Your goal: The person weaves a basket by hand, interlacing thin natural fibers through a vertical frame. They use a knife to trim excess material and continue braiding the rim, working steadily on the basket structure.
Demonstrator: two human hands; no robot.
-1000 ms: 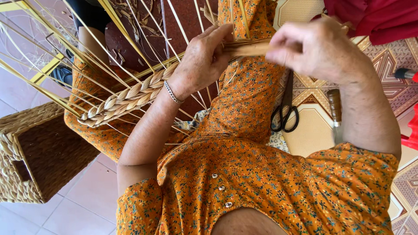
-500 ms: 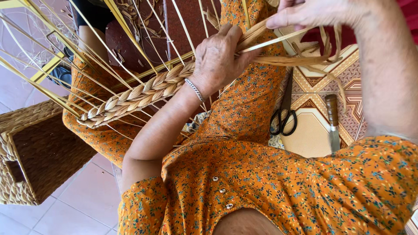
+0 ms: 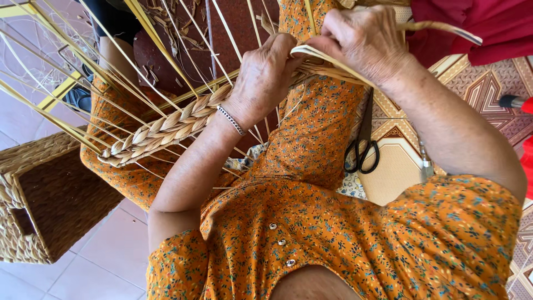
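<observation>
A thick plaited braid (image 3: 166,129) of pale straw runs from lower left up toward the middle, over my lap in the orange flowered dress. My left hand (image 3: 265,75), with a silver bracelet on the wrist, is closed around the braid's working end. Right beside it and touching it, my right hand (image 3: 363,39) pinches a flat straw strand (image 3: 438,29) and bends it over the braid end. Many loose straw stalks (image 3: 83,61) fan out from the braid to the upper left.
A woven rectangular basket (image 3: 44,205) stands on the tiled floor at the lower left. Black scissors (image 3: 362,150) and a small metal-tipped tool (image 3: 426,165) lie on a patterned mat to the right. Red cloth (image 3: 483,28) fills the upper right corner.
My right hand pulled a strand out to the upper right, then came back down against my left hand, folding the strand over. The left hand has kept its hold on the braid.
</observation>
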